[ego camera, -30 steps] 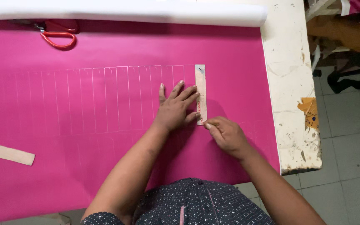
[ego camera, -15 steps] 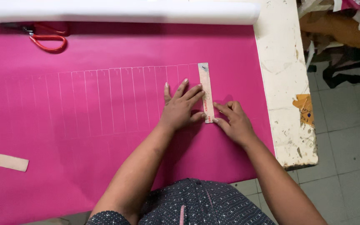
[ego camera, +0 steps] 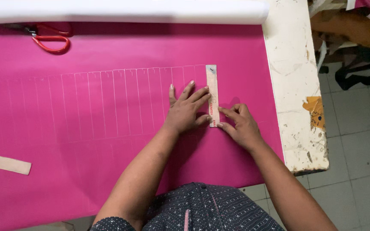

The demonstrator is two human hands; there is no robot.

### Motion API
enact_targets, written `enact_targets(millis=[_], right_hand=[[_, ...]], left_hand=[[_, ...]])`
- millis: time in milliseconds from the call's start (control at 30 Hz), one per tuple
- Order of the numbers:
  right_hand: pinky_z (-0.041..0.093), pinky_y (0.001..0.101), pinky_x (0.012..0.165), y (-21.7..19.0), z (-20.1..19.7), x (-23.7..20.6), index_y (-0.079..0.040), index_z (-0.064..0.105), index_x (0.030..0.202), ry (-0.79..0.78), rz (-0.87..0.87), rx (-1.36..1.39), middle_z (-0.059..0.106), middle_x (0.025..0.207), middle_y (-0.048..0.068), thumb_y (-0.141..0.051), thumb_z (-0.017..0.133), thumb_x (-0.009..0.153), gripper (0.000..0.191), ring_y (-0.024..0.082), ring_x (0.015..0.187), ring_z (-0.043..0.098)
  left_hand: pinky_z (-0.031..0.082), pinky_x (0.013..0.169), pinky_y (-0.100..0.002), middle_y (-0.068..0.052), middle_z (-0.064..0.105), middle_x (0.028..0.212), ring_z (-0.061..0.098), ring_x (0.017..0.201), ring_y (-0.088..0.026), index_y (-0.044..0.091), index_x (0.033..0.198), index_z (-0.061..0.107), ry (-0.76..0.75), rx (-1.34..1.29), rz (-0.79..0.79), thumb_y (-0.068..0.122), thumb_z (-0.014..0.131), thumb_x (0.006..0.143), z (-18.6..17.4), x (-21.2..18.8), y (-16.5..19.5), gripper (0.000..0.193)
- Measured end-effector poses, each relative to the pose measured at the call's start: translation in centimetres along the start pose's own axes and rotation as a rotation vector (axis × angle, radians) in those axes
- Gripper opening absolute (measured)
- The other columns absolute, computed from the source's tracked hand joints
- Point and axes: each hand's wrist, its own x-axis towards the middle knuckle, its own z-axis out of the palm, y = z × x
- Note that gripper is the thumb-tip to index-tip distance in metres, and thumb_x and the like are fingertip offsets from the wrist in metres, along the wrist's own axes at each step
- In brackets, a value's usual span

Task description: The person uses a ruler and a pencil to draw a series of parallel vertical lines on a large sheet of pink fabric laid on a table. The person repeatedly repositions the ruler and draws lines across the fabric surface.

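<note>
A pink sheet (ego camera: 108, 47) covers the table, marked with several thin white parallel lines. A short pale wooden ruler (ego camera: 211, 81) lies upright at the right end of the lines. My left hand (ego camera: 187, 110) presses flat on the sheet, its fingertips resting on the ruler's left edge. My right hand (ego camera: 240, 126) rests on the sheet just right of the ruler's lower end, fingers touching its edge. Whether the right hand holds a marker is hidden.
Red-handled scissors (ego camera: 50, 40) lie at the back left. A white roll (ego camera: 125, 10) runs along the far edge. A pale strip (ego camera: 5, 162) lies at the left. The worn white table edge (ego camera: 294, 94) borders a tiled floor on the right.
My right hand has shifted slightly up and right beside the ruler's lower end. The left hand stays pressed on the ruler. The view has shifted a little.
</note>
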Motion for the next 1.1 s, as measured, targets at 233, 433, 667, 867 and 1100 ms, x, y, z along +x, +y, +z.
enact_targets(millis=[233,433,667,867,1100], right_hand=[[0.053,0.0373,0.083,-0.1,-0.2,-0.1,-0.025,0.066,0.136,0.01,-0.034,0.001,0.05,0.112,0.008,-0.034,0.083,0.08,0.059,0.022,0.098,0.056],[0.052,0.0383,0.088,0.3,-0.1,0.0,-0.025,0.066,0.137,-0.002,-0.046,-0.004,0.05,0.113,0.009,-0.034,0.083,0.081,0.059,0.024,0.104,0.055],[0.051,0.0395,0.092,0.7,0.0,0.2,-0.024,0.066,0.136,0.025,-0.104,0.015,0.051,0.117,0.012,-0.031,0.08,0.081,0.057,0.026,0.108,0.055],[0.049,0.0377,0.103,1.4,-2.5,4.2,-0.018,0.071,0.131,-0.011,0.203,0.139,0.061,0.12,0.004,-0.024,0.053,0.099,0.037,0.02,0.115,0.061],[0.053,0.0371,0.093,-1.2,-4.8,11.3,-0.005,0.077,0.113,0.218,-0.044,0.152,0.055,0.105,0.012,-0.03,0.053,0.111,0.034,0.022,0.101,0.058]], left_hand=[[-0.005,0.116,-0.076,0.013,0.034,0.163,0.02,0.155,-0.026,0.034,0.152,0.045,0.039,0.035,0.023,0.065,0.066,0.083,0.5,0.0,-0.1,0.078],[-0.004,0.116,-0.076,0.012,0.036,0.162,0.021,0.155,-0.026,0.034,0.151,0.047,0.07,0.053,0.025,0.067,0.065,0.083,0.8,0.0,-0.2,0.077],[-0.006,0.117,-0.075,0.012,0.037,0.162,0.022,0.155,-0.025,0.034,0.15,0.048,0.073,0.047,0.017,0.066,0.065,0.082,0.9,0.0,-0.1,0.077],[-0.006,0.117,-0.074,0.011,0.037,0.161,0.022,0.155,-0.026,0.033,0.149,0.049,0.053,0.037,0.017,0.064,0.066,0.084,0.8,0.0,-0.1,0.074],[-0.004,0.117,-0.075,0.011,0.04,0.16,0.026,0.153,-0.026,0.032,0.147,0.052,0.115,0.052,0.028,0.064,0.066,0.083,0.8,0.2,-0.2,0.073]])
